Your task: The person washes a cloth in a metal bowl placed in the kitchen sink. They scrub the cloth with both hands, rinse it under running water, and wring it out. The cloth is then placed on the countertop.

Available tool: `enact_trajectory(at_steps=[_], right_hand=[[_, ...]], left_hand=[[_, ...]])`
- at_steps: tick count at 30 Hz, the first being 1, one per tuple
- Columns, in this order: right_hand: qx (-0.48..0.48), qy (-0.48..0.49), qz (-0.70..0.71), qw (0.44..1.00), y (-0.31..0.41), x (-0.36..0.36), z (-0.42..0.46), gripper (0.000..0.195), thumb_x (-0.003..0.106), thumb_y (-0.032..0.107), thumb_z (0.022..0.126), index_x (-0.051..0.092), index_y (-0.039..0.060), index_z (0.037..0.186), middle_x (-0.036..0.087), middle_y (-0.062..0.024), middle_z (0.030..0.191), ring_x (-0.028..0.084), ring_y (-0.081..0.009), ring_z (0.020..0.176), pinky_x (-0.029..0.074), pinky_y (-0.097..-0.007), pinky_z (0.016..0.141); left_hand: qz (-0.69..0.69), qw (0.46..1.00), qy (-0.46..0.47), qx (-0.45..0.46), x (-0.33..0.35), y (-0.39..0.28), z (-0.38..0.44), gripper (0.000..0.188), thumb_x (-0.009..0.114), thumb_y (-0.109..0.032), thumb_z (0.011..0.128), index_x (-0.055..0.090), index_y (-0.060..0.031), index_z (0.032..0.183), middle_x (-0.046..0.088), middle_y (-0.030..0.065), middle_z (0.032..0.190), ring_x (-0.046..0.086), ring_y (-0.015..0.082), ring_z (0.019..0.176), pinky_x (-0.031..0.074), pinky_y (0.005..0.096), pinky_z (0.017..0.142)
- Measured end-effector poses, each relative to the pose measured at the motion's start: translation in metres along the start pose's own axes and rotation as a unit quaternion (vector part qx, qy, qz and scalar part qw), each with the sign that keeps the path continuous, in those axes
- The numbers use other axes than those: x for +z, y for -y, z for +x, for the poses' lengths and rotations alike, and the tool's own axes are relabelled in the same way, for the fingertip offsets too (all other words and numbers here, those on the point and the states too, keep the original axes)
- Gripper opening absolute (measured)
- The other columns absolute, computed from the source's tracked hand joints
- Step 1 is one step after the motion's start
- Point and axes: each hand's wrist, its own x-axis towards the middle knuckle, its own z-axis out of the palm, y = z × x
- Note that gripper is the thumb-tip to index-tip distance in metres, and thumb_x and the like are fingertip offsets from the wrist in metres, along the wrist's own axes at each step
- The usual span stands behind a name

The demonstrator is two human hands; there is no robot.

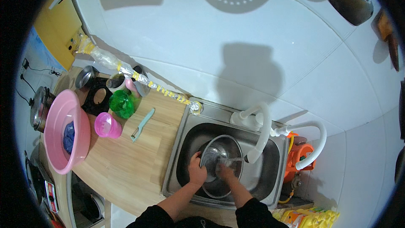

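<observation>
A round metal bowl (215,193) stands tilted in the stainless steel sink (265,177). My left hand (197,171) grips the bowl's left rim. Inside the bowl is my right hand (225,171), blurred, its fingers under the running water; whether it holds anything cannot be told. The water comes from the white faucet (262,133), whose spout ends over the bowl's right side. A second white curved spout (319,133) points down to the right of the sink.
On the wooden counter (126,171), left of the sink, are a peeler (143,125), a pink cup (108,125), a green container (121,104) and a pink basin (83,139) with a blue cloth (69,137). An orange gas cylinder (299,158) stands right of the sink. Utensils hang above.
</observation>
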Motion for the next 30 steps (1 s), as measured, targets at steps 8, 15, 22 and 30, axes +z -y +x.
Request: enact_trajectory(at_steps=[8, 15, 22, 30], right_hand=[[-0.295, -0.162, 0.099, 0.936, 0.07, -0.026, 0.003, 0.028, 0.049, 0.011, 0.076, 0.044, 0.0048, 0.102, 0.05, -0.0187, 0.098, 0.047, -0.036, 0.092, 0.039, -0.0407, 0.078], [-0.103, -0.105, -0.263, 0.954, -0.012, -0.021, 0.034, 0.038, 0.054, 0.028, 0.074, 0.047, 0.0158, 0.109, 0.047, -0.0134, 0.108, 0.045, -0.0283, 0.102, 0.036, -0.0395, 0.083], [-0.361, -0.078, 0.068, 0.927, 0.011, 0.047, -0.019, 0.038, 0.044, 0.027, 0.081, 0.043, 0.0038, 0.112, 0.046, -0.0137, 0.113, 0.045, -0.0308, 0.101, 0.033, -0.0396, 0.089], [-0.127, 0.012, 0.866, 0.483, 0.042, -0.068, -0.046, 0.035, 0.042, 0.03, 0.082, 0.046, 0.0037, 0.104, 0.051, -0.013, 0.102, 0.05, -0.0279, 0.092, 0.042, -0.039, 0.079]], left_hand=[[-0.011, 1.0, -0.002, 0.012, -0.001, -0.005, -0.003, 0.03, 0.043, 0.007, 0.059, 0.048, 0.0085, 0.089, 0.042, 0.0243, 0.114, 0.04, 0.0382, 0.106, 0.033, 0.0372, 0.089], [-0.032, 0.995, -0.029, 0.085, -0.002, -0.008, -0.002, 0.022, 0.043, 0.01, 0.06, 0.044, 0.0072, 0.082, 0.041, 0.0223, 0.115, 0.037, 0.0359, 0.11, 0.029, 0.0403, 0.093], [-0.007, 0.992, -0.023, 0.126, 0.013, -0.016, -0.006, 0.009, 0.052, 0.0, 0.068, 0.046, 0.0025, 0.075, 0.044, 0.0172, 0.115, 0.039, 0.0328, 0.11, 0.028, 0.0492, 0.089], [0.114, 0.958, 0.032, 0.262, 0.0, -0.059, -0.016, 0.021, 0.056, -0.019, 0.074, 0.047, -0.0029, 0.065, 0.046, 0.0133, 0.113, 0.04, 0.032, 0.108, 0.024, 0.0568, 0.086]])
